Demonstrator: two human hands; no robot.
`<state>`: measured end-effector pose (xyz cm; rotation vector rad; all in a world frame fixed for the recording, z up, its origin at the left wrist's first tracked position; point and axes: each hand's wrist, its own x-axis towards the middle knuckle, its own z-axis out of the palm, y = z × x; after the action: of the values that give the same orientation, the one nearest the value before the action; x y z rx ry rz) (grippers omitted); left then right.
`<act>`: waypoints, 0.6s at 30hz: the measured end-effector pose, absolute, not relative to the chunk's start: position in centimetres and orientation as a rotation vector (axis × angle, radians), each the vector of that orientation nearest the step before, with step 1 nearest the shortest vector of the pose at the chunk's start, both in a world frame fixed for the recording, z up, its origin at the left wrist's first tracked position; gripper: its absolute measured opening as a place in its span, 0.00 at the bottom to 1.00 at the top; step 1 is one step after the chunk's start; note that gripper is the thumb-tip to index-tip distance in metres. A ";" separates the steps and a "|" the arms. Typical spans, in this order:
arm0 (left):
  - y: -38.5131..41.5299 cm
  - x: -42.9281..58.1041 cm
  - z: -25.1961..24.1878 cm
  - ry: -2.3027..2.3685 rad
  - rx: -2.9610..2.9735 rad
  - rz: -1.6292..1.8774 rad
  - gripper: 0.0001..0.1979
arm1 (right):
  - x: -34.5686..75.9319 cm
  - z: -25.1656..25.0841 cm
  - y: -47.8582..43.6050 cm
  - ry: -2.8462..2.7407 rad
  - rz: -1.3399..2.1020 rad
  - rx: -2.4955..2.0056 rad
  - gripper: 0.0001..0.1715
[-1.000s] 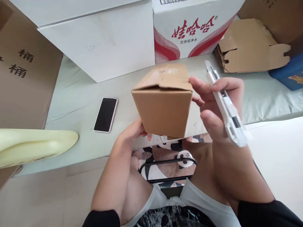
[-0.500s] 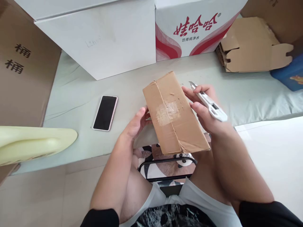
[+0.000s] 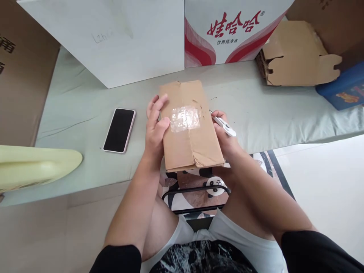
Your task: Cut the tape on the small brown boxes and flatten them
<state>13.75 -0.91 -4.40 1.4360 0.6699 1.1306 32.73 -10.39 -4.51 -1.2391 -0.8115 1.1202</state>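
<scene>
A small brown cardboard box [image 3: 182,148] is held in front of me, its taped seam facing up. Clear tape [image 3: 185,119] shines across the middle of that seam, and the cardboard is creased at the near end. My left hand [image 3: 156,125] grips the box's left side, thumb and fingertips over its upper edge. At the right side, my right hand [image 3: 223,132] is closed round a white utility knife [image 3: 225,126], whose tip points at the box's edge. Some of the right fingers are hidden behind the box and the knife.
A phone [image 3: 120,130] lies on the pale green cloth [image 3: 85,140] at the left, near a pale yellow curved object [image 3: 40,165]. Behind stand a white box [image 3: 136,45] and a red-and-white carton [image 3: 233,41]. Folded cardboard [image 3: 298,60] and a blue box [image 3: 344,87] are at the right.
The box has turned more upright in view and shifted left. My left hand has slid up its side with fingers over the edge. The right hand and knife have moved left and in closer.
</scene>
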 end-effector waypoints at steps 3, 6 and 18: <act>-0.5 13.2 -5.2 0.812 1.790 1.150 0.27 | 34.0 -4.7 -10.1 -0.793 0.912 -1.398 0.24; -1.1 13.7 -5.7 0.792 1.952 1.208 0.26 | 35.0 -2.9 -10.6 -0.776 0.611 -1.417 0.16; -3.3 14.8 -3.6 0.566 2.301 1.322 0.18 | 32.4 4.0 -13.2 -1.046 0.767 -1.487 0.11</act>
<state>14.76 -3.28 -3.60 2.3012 0.5664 1.3217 32.43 -13.23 3.96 -1.4874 -1.0461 0.7667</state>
